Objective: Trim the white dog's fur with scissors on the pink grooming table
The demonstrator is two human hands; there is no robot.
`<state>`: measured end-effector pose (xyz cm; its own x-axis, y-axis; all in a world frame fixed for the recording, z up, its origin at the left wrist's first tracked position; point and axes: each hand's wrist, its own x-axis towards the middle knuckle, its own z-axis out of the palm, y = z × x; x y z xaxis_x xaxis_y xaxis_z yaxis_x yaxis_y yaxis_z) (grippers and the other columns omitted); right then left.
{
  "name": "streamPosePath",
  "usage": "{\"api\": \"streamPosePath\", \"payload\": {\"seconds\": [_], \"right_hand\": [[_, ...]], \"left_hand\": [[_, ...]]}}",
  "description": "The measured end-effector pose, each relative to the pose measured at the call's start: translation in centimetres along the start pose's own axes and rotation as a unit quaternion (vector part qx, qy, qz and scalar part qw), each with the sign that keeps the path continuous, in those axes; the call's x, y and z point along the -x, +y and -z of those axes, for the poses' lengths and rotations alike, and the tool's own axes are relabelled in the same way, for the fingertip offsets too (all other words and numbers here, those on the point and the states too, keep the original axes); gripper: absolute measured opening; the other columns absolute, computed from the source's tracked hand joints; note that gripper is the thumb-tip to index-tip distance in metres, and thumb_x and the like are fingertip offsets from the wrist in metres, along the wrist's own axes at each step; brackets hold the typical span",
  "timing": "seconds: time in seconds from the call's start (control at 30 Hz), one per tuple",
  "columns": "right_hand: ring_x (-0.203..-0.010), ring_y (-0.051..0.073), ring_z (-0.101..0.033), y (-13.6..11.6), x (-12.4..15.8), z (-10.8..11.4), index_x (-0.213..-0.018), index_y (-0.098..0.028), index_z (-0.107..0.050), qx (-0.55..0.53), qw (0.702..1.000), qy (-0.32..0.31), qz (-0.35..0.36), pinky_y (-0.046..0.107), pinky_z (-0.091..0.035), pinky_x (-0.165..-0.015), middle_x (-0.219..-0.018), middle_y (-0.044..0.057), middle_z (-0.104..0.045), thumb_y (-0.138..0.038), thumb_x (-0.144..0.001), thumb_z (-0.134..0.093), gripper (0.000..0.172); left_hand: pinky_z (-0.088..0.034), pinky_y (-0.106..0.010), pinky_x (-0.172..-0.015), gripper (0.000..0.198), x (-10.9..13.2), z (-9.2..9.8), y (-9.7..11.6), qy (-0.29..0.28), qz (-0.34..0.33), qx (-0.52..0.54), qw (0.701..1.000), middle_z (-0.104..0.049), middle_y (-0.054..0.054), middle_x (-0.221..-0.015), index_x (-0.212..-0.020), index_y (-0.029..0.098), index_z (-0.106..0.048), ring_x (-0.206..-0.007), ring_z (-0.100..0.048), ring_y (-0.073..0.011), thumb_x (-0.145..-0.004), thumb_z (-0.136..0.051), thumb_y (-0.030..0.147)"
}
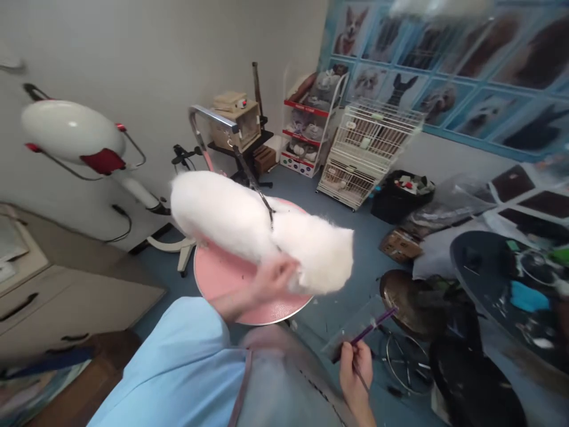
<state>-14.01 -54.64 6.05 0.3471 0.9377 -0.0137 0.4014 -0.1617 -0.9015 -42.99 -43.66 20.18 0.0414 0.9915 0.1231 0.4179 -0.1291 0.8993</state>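
A white fluffy dog (222,204) stands on a round pink grooming table (217,276), its head turned to the right, away from me. A dark strap (253,178) runs from the metal overhead arm (216,117) to the dog's neck. My left hand (278,274) is at the dog's head and neck; motion smears its fingers, so their hold is unclear. Lower right, apart from the dog, my right hand (355,367) is closed around a purple comb (373,326), whose fine teeth look like a see-through blur.
A white dryer (73,133) on a stand is at left, near a drawer cabinet (66,296). Stacked cages (368,151) and a shelf rack (311,121) stand behind. At right are a dark round table (480,261) with tools and a wheeled stool (409,296).
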Motion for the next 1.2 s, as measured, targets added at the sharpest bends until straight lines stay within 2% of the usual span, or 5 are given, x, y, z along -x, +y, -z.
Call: {"api": "streamPosePath", "payload": {"seconds": [0.1,0.37,0.63,0.87,1.2], "right_hand": [[-0.081,0.028,-0.065,1.6,-4.6,0.9,-0.098,-0.023,-0.058,-0.024,1.0,0.008,-0.011,0.04,-0.052,-0.076,-0.085,0.007,-0.069,-0.066,-0.082,-0.055,0.046],[-0.078,0.025,-0.063,-0.1,-18.1,2.7,-0.089,-0.022,-0.06,-0.041,0.98,-0.166,0.101,0.038,-0.05,-0.073,-0.08,0.007,-0.068,-0.064,-0.079,-0.056,0.043],[-0.059,0.017,-0.049,-15.7,-31.2,-2.0,-0.087,-0.02,-0.069,-0.106,0.846,-0.483,0.198,0.029,-0.038,-0.053,-0.064,0.0,-0.055,-0.067,-0.076,-0.068,0.048],[-0.056,0.011,-0.05,-33.3,-28.8,-14.8,-0.076,-0.02,-0.062,-0.109,0.641,-0.743,0.157,0.022,-0.036,-0.05,-0.072,0.001,-0.067,-0.051,-0.066,-0.085,0.04],[-0.05,0.008,-0.048,-37.0,-26.1,-23.4,-0.073,-0.017,-0.067,-0.132,0.513,-0.841,0.11,0.022,-0.04,-0.047,-0.073,0.004,-0.074,-0.034,-0.065,-0.087,0.028]], "left_hand": [[-0.049,-0.036,-0.101,0.033,-5.9,4.1,1.3,0.239,0.034,-0.16,0.957,-0.071,-0.013,-0.118,-0.114,0.02,-0.072,-0.108,-0.064,-0.0233,-0.095,-0.047,0.032],[-0.039,-0.027,-0.069,0.018,-12.6,4.7,3.9,0.279,0.173,-0.166,0.93,-0.065,-0.004,-0.073,-0.078,0.014,-0.069,-0.072,-0.055,-0.0154,-0.084,-0.055,0.024],[-0.028,-0.026,-0.06,0.013,-9.3,1.7,7.0,0.318,0.14,-0.008,0.938,-0.045,0.004,-0.062,-0.064,0.018,-0.05,-0.06,-0.039,-0.0092,-0.076,-0.049,0.023],[-0.029,-0.024,-0.061,0.02,-7.6,-0.2,7.0,0.352,0.115,0.012,0.929,-0.049,0.003,-0.066,-0.067,0.016,-0.059,-0.064,-0.04,-0.0098,-0.075,-0.047,0.03],[-0.037,-0.022,-0.065,0.024,-7.2,-2.6,7.0,0.405,0.209,0.015,0.89,-0.073,-0.004,-0.094,-0.064,0.015,-0.06,-0.068,-0.051,-0.0087,-0.081,-0.046,0.025]]}}
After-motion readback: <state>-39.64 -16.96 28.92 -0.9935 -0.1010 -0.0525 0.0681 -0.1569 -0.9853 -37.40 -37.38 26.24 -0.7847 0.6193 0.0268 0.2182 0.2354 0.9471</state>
